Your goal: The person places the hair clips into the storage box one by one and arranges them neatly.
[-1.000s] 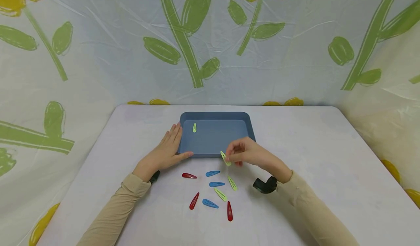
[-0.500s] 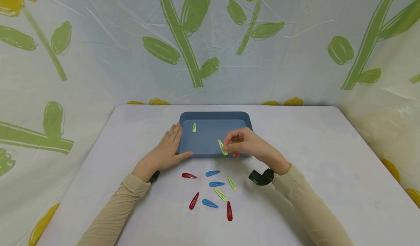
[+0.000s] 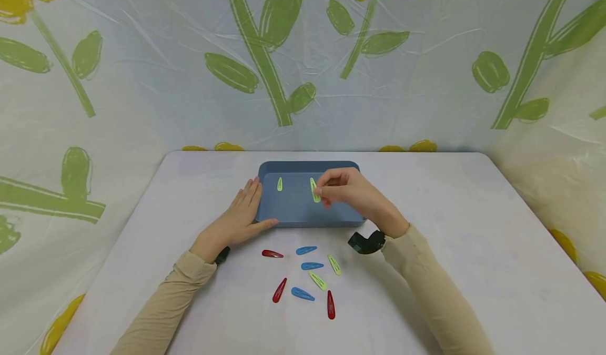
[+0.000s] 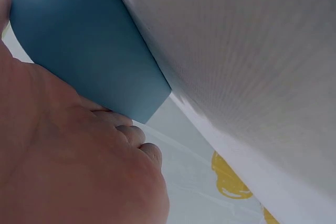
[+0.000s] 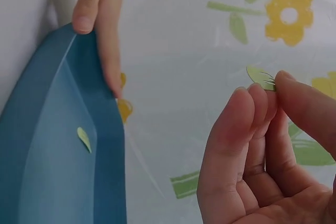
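Note:
My right hand (image 3: 347, 192) pinches a yellow-green snap hair clip (image 3: 314, 191) between thumb and fingertips, above the blue tray (image 3: 303, 223). In the right wrist view the same hair clip (image 5: 261, 78) pokes out past the fingertips. A second yellow-green hair clip (image 3: 280, 184) lies on the tray floor toward the left. My left hand (image 3: 239, 215) rests against the tray's left side with fingers straight and thumb along the front corner. The left wrist view has that hand's palm (image 4: 79, 150) beside the tray's outer wall (image 4: 89, 40).
On the white table (image 3: 426, 197) in front of the tray lie several loose hair clips: red ones (image 3: 280, 290), blue ones (image 3: 312, 266) and two yellow-green ones (image 3: 317, 281). A flower-print sheet (image 3: 180, 81) hangs behind the table and at both sides.
My right hand has carried the yellow-green hair clip from the tray's front edge up and over the tray's middle. The left hand stays in place.

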`<action>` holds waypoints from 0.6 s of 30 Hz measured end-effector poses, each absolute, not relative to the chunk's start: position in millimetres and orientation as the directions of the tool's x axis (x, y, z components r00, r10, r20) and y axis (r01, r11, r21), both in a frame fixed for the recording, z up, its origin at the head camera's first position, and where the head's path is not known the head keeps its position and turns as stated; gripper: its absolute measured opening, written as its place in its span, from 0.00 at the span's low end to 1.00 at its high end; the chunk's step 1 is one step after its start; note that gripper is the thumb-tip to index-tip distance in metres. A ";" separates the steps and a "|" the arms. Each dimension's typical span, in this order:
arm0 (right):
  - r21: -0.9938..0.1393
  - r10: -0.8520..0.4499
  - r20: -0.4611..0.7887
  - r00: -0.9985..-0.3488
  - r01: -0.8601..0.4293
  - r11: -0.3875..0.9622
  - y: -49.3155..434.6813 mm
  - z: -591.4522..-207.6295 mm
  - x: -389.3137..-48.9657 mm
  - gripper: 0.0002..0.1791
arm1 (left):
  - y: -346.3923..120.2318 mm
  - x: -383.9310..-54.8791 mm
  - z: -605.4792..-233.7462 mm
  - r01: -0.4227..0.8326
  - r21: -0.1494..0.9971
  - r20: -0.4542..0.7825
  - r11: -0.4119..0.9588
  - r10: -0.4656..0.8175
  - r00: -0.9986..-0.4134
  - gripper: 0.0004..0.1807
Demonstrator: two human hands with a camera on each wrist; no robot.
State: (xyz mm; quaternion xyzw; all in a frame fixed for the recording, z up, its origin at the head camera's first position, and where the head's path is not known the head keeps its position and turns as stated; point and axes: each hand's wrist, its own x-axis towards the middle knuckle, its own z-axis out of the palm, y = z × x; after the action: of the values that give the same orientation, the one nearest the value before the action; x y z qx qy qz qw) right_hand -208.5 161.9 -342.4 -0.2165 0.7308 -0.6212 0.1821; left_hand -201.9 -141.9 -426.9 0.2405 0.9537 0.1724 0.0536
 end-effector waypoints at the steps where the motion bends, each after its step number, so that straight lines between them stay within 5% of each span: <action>1: -0.990 -0.537 0.002 -0.844 -0.078 0.119 160.9 -341.6 -209.9 0.05 | -142.0 -202.0 -427.1 0.441 0.354 -0.019 0.825 0.477 -0.879 0.61; 18: -0.999 -0.495 0.026 -0.868 -0.003 -0.048 143.8 -332.7 -236.3 0.05 | -142.5 -202.7 -428.1 0.436 0.361 -0.020 0.825 0.474 -0.880 0.62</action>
State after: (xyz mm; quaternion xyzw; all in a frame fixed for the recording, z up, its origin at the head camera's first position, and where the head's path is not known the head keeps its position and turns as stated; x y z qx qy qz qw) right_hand -236.3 143.8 -332.7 -0.1868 0.6673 -0.6992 0.1760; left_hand -202.7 -142.5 -428.1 0.2384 0.9536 0.1756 0.0543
